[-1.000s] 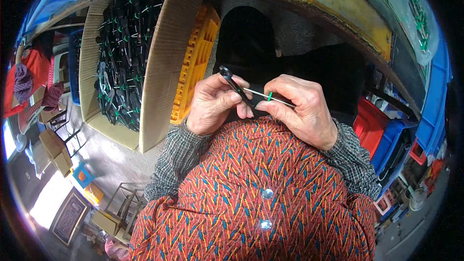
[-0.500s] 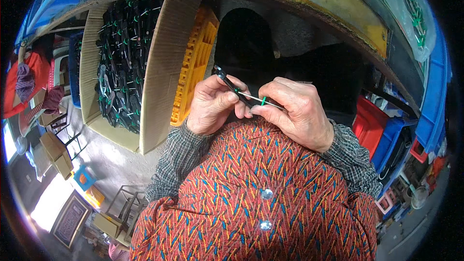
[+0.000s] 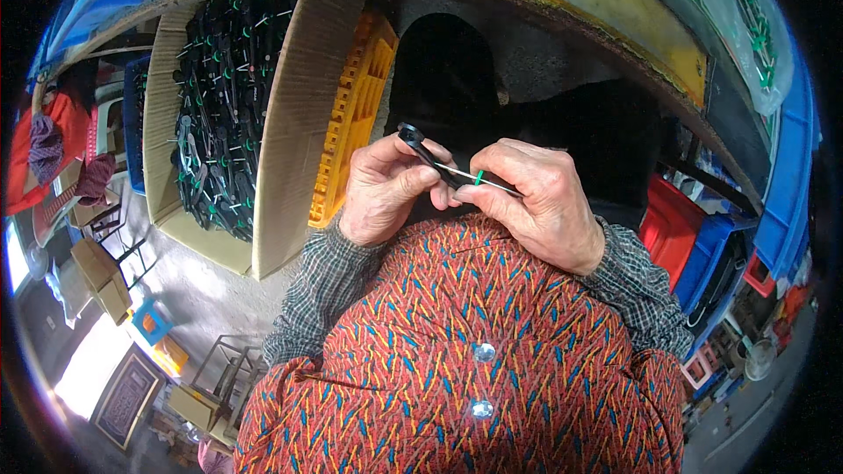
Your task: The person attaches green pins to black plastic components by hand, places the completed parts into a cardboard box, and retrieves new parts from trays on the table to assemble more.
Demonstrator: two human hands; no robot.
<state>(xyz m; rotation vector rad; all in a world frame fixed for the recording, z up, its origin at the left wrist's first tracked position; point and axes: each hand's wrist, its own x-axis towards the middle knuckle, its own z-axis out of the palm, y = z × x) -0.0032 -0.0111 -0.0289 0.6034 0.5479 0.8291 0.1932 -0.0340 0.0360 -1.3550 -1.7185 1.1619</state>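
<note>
Two closed pinches | your left fingers [image 3: 411, 181] hold a black handle [image 3: 425, 153] | your right fingers [image 3: 509, 158] hold a thin rod [image 3: 457, 172], green ring [image 3: 479, 177] by their tips | rod reaches handle between your fingers

Looks like workshop to us. Far side: table [image 3: 606, 0] with worn, grimy edge. Left: we see cardboard box [image 3: 303, 123] on grey, hard-looking floor [image 3: 215, 298], filled with many alike black parts [image 3: 224, 105] bearing green bits; yellow plastic crate [image 3: 358, 110] just beside it. Right: red bin [image 3: 663, 224] and blue bin [image 3: 702, 254] close together. Far right: clear plastic bag [image 3: 779, 57] of green pieces [image 3: 752, 26].
</note>
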